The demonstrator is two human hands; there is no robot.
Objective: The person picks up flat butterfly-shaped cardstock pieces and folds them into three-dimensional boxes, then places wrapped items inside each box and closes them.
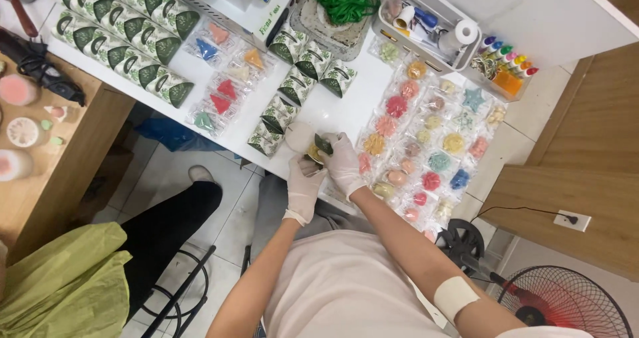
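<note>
From the head camera, the white table [346, 108] carries rows of leaf-printed green and white paper sleeves [123, 35] at the upper left, and more of them [293, 78] near the centre. Small clear packets holding coloured flower and star shapes [426, 138] spread in a grid on the right. A white tray [426, 25] holds a tape roll, with marker pens [509, 52] beside it. Both hands wear white gloves. The left hand [303, 188] and right hand [343, 162] curl closed together around a small leaf-printed package [321, 146] at the table's near edge.
</note>
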